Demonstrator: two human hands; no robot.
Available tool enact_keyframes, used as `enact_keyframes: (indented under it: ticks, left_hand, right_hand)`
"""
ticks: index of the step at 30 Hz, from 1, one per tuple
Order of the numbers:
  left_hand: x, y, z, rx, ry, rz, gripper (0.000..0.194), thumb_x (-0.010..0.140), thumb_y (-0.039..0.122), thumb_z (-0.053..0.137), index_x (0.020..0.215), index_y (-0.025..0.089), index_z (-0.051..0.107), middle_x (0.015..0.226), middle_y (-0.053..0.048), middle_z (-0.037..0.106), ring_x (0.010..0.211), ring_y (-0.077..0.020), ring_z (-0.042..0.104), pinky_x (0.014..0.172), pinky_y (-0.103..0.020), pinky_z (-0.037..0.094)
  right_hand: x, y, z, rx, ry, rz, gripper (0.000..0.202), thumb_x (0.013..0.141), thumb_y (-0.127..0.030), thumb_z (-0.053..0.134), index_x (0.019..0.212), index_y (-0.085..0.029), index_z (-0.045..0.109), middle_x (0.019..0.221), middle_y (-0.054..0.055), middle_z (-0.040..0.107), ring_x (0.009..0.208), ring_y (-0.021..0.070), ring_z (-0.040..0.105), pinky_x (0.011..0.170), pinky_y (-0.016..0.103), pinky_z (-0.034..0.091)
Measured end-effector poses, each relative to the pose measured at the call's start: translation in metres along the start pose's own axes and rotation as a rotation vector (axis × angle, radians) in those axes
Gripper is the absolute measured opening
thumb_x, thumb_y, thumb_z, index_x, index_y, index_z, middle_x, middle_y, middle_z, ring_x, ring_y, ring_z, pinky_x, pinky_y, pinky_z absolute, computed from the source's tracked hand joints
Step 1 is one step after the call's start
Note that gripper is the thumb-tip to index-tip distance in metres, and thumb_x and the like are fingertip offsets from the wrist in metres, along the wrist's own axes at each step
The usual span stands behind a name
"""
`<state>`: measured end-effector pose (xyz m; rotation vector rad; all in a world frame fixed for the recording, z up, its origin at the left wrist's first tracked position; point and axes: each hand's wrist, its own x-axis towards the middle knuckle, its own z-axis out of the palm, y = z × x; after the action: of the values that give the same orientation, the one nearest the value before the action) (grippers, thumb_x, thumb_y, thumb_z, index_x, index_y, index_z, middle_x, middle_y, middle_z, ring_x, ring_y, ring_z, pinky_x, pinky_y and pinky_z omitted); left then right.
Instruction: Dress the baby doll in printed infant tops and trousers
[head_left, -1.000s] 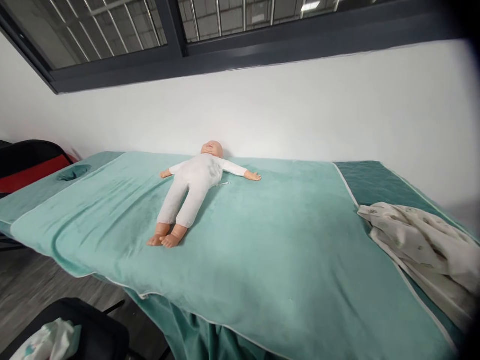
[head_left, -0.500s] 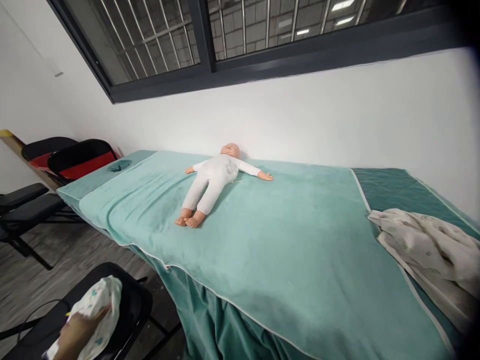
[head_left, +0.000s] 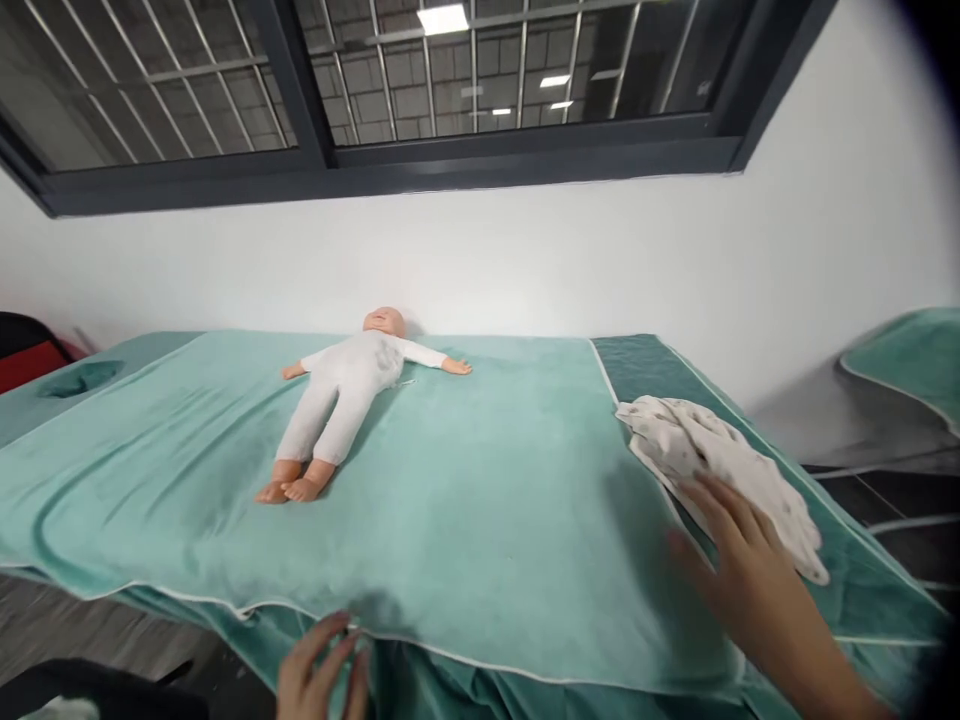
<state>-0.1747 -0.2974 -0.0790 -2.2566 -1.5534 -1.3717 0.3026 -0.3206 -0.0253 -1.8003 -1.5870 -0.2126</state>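
My right hand (head_left: 754,580) reaches in from the lower right, fingers stretched out and thumb apart. It is at the near side of a crumpled white cloth with a faint pattern (head_left: 697,440); whether the fingertips touch it I cannot tell. My left hand (head_left: 322,672) is at the bottom, by the hem of the green sheet (head_left: 480,560), fingers slightly curled, apart and with nothing in them. A baby doll in a white bodysuit (head_left: 349,370) lies on its back on the sheet, arms spread, head toward the wall.
The bed (head_left: 637,365) runs along a white wall under a barred window (head_left: 450,80). A face hole (head_left: 81,379) is at its left end. A black chair (head_left: 112,690) stands at the lower left, another green-covered surface (head_left: 907,355) at the right.
The view has swung right. A hand that was on a patterned white cloth on the black chair is gone from there. Both my hands now show at the bed; the doll lies as before.
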Motion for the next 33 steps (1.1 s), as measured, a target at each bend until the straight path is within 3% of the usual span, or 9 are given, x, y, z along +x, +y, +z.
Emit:
enact_keyframes:
  ticks: [4, 8, 11, 14, 16, 20, 24, 28, 33]
  left_hand:
    - [0.054, 0.063, 0.054, -0.242, -0.086, 0.068, 0.041, 0.081, 0.011, 0.059, 0.116, 0.033, 0.061, 0.109, -0.007, 0.065, 0.101, -0.0254, 0.064, 0.086, -0.043, 0.054]
    - [0.125, 0.098, 0.096, -0.534, -0.333, -0.14, 0.017, 0.091, 0.024, 0.051, 0.104, 0.024, 0.063, 0.095, -0.006, 0.065, 0.087, -0.0191, 0.063, 0.078, -0.033, 0.052]
    - [0.16, 0.108, 0.127, -0.76, -0.521, -0.362, 0.021, 0.09, 0.036, 0.054, 0.103, 0.022, 0.063, 0.082, -0.002, 0.061, 0.067, -0.0144, 0.058, 0.059, -0.027, 0.049]
    - [0.176, 0.113, 0.149, -0.986, -0.643, -0.52, 0.027, 0.085, 0.043, 0.059, 0.099, 0.02, 0.061, 0.077, 0.0, 0.056, 0.059, -0.0126, 0.055, 0.048, -0.025, 0.046]
    - [0.178, 0.115, 0.153, -1.082, -0.646, -0.564, 0.031, 0.083, 0.046, 0.063, 0.099, 0.02, 0.062, 0.08, -0.001, 0.057, 0.064, -0.0135, 0.057, 0.048, -0.024, 0.047]
    - [0.172, 0.11, 0.148, -1.25, -0.6, -0.531, 0.038, 0.083, 0.049, 0.065, 0.107, 0.02, 0.063, 0.092, -0.005, 0.065, 0.073, -0.0149, 0.062, 0.059, -0.027, 0.051]
    - [0.163, 0.102, 0.145, -1.436, -0.485, -0.509, 0.058, 0.077, 0.053, 0.071, 0.124, 0.021, 0.057, 0.121, -0.012, 0.065, 0.102, -0.0226, 0.065, 0.082, -0.033, 0.053]
    - [0.159, 0.1, 0.149, -1.485, -0.409, -0.549, 0.07, 0.075, 0.053, 0.074, 0.134, 0.022, 0.054, 0.132, -0.011, 0.062, 0.123, -0.026, 0.057, 0.103, -0.037, 0.045]
    - [0.161, 0.103, 0.152, -1.448, -0.356, -0.699, 0.051, 0.08, 0.044, 0.073, 0.124, 0.018, 0.065, 0.123, -0.01, 0.069, 0.12, -0.027, 0.06, 0.11, -0.042, 0.04]
  right_hand:
    - [0.038, 0.028, 0.002, -0.393, 0.061, 0.021, 0.055, 0.089, -0.046, 0.048, 0.136, -0.017, 0.046, 0.149, 0.023, 0.04, 0.14, 0.045, 0.03, 0.105, 0.063, 0.03]
    - [0.067, 0.056, -0.002, -0.543, -0.064, 0.04, 0.037, 0.088, -0.043, 0.049, 0.116, -0.02, 0.06, 0.127, 0.023, 0.059, 0.113, 0.044, 0.053, 0.086, 0.057, 0.037]
    - [0.09, 0.062, -0.014, -0.479, -0.15, 0.083, 0.028, 0.09, -0.039, 0.047, 0.1, -0.021, 0.065, 0.105, 0.02, 0.068, 0.091, 0.0357, 0.06, 0.074, 0.047, 0.037]
    - [0.108, 0.038, -0.028, -0.185, -0.107, 0.214, 0.029, 0.089, -0.046, 0.049, 0.097, -0.023, 0.066, 0.089, 0.014, 0.069, 0.078, 0.0288, 0.06, 0.066, 0.04, 0.038]
    - [0.114, 0.006, -0.032, 0.077, -0.06, 0.302, 0.031, 0.085, -0.051, 0.055, 0.096, -0.024, 0.066, 0.083, 0.008, 0.069, 0.074, 0.0263, 0.061, 0.064, 0.036, 0.041]
    - [0.114, -0.071, -0.015, 0.589, -0.262, 0.328, 0.035, 0.086, -0.051, 0.057, 0.103, -0.022, 0.065, 0.09, 0.003, 0.07, 0.077, 0.0219, 0.064, 0.067, 0.032, 0.049]
    - [0.108, -0.125, 0.028, 0.637, -0.405, 0.146, 0.033, 0.09, -0.049, 0.053, 0.102, -0.021, 0.066, 0.098, 0.005, 0.071, 0.09, 0.0232, 0.064, 0.08, 0.035, 0.05]
    - [0.109, -0.145, 0.06, 0.619, -0.392, -0.003, 0.033, 0.092, -0.046, 0.049, 0.105, -0.022, 0.067, 0.116, 0.008, 0.067, 0.107, 0.0245, 0.061, 0.094, 0.037, 0.046]
    - [0.127, -0.138, 0.06, 0.706, -0.384, 0.191, 0.036, 0.091, -0.051, 0.05, 0.092, -0.021, 0.069, 0.096, 0.004, 0.071, 0.092, 0.0237, 0.065, 0.083, 0.035, 0.05]
